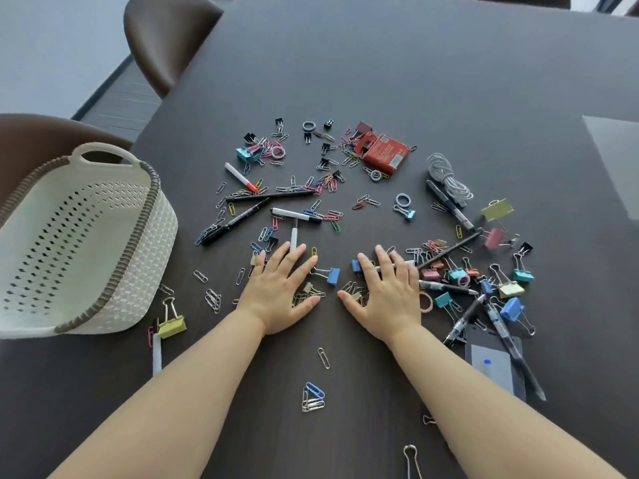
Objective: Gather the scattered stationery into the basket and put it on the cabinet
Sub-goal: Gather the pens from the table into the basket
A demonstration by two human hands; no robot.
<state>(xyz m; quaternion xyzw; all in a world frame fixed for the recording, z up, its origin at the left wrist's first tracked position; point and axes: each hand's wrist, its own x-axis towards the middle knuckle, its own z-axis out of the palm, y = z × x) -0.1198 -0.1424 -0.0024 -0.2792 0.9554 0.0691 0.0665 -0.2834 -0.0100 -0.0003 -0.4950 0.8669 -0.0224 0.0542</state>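
Left hand (280, 293), right hand (385, 295) flat, fingers (304, 267) spread over paper clips (313, 294); basket (152, 202) left, apart.

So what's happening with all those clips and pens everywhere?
A person is tidying up the stationery. The left hand and the right hand both lie flat, fingers straight, on the dark table among scattered paper clips. Neither holds anything. Pens, binder clips, a red box and a white cable lie around them. The white basket on the left has nothing in it yet.
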